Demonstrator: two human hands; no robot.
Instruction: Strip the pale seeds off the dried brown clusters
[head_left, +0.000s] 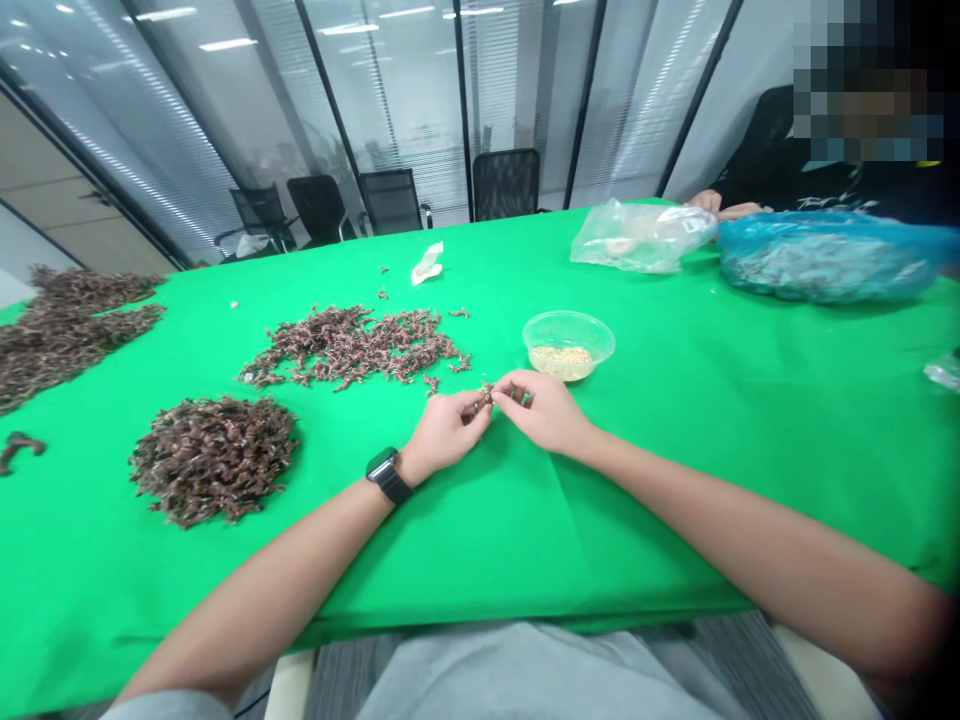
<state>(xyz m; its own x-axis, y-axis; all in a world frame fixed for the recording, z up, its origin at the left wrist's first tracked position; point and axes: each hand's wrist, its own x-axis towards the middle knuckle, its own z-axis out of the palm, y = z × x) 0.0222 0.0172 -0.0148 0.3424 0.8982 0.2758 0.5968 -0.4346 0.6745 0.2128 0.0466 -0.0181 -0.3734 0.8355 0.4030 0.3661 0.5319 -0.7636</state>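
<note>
My left hand (448, 428) and my right hand (547, 412) meet over the green cloth, thumbs and fingertips closed on a small brown twisted stalk (487, 396). Fingers cover most of this stalk. Just behind my right hand stands a clear plastic bowl (568, 330) with pale yellowish grains (561, 362) in its bottom. Beyond my left hand lies a loose, spread-out heap of similar brown stalks (360, 345). A rounder, denser pile (217, 460) of them sits to the left of my watch (388, 474).
More brown stalks (60, 330) are heaped at the far left. A crumpled white paper (427, 264) lies near the far edge. At the back right are a clear bag (641, 238) and a blue bag (825, 258), with another person's hand (724, 207) behind them. Chairs (507, 186) line the far side.
</note>
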